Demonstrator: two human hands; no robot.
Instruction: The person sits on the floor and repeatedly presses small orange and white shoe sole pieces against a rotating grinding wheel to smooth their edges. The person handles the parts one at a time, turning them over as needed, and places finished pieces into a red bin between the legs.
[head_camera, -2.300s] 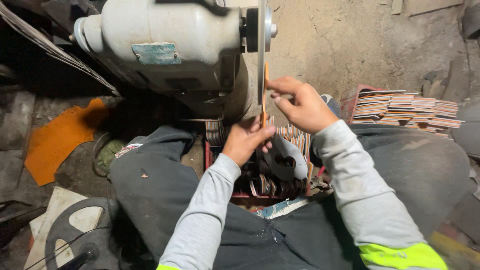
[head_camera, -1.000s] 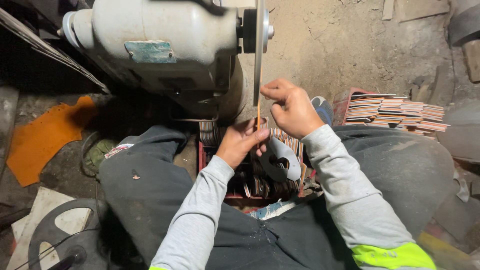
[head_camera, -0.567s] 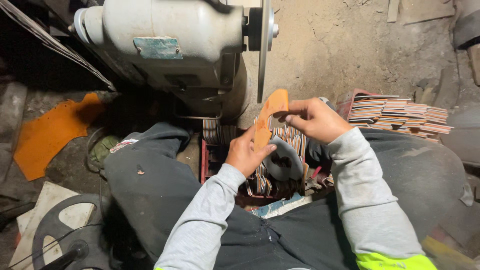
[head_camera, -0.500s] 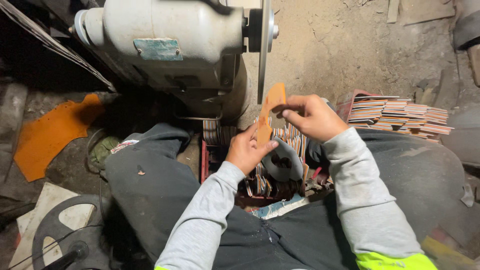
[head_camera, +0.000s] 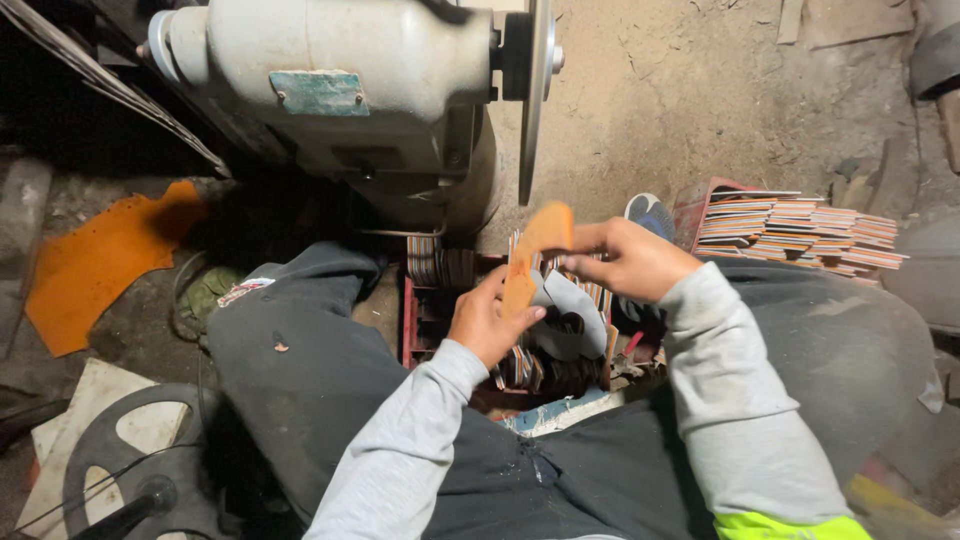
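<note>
While both hands hold it below the grinding disc (head_camera: 533, 95), the orange sole-shaped cutout (head_camera: 532, 255) sits over the red crate (head_camera: 410, 325) of stacked pieces. Left hand (head_camera: 487, 322): fingers pinching the lower end. Right hand (head_camera: 625, 258): fingertips pinching the upper end. Long axis: steeply tilted, rounded end up-right toward the disc. Handling judgement: grip the ends only, edge kept free, fingertips clear of the disc.

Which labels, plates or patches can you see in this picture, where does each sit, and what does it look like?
Metal plate: on the side of the grey motor housing, rectangular, worn blue-green.
Patch: on the dark trouser leg by the left knee, small, whitish with red marks; too small to read.
</note>
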